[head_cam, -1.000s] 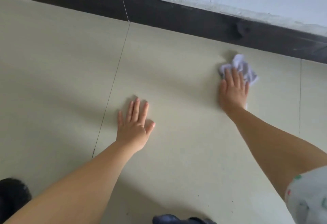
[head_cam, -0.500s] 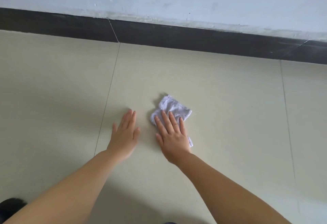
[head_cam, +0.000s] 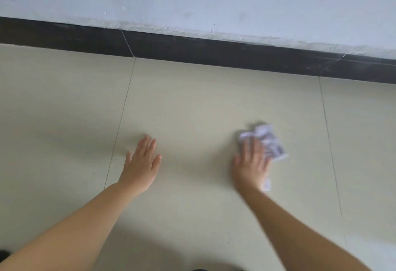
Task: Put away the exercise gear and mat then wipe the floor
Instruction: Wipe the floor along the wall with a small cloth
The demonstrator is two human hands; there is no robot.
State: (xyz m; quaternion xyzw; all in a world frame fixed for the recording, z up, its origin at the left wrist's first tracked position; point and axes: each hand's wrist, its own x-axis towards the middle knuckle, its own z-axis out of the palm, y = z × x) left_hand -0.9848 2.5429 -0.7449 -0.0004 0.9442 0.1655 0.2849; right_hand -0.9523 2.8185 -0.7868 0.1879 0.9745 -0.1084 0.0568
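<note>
While the cloth [head_cam: 265,142], a crumpled pale rag, lies flat on the floor [head_cam: 192,103] w/ the right hand [head_cam: 250,163] pressing down on it, the job looks to be in its last stage, i.e. the wipe itself. Right-hand grip: no pinch or curl seen, fingers straight and laid over the near part of the rag, palm down; the rag's far edge and a small corner by the wrist stick out from under the hand. Hand and rag are motion-blurred, so finer detail of the fingers can't be told. Left hand [head_cam: 140,161] is well apart from the rag, flat on the tile w/ fingers together and extended, holding nothing, prob. just bracing body weight. It sits just right of a grout line [head_cam: 120,120]; a 2nd grout line runs right of the rag. No exercise gear or mat in view, so that part seems done, though it can't be confirmed from here. Left to do, as a guess: more passes over the tiles, incl. the strip near the dark skirting board [head_cam: 214,54] under the pale wall [head_cam: 214,2]. Whether the tiles are wet or clean yet can't be told.
</note>
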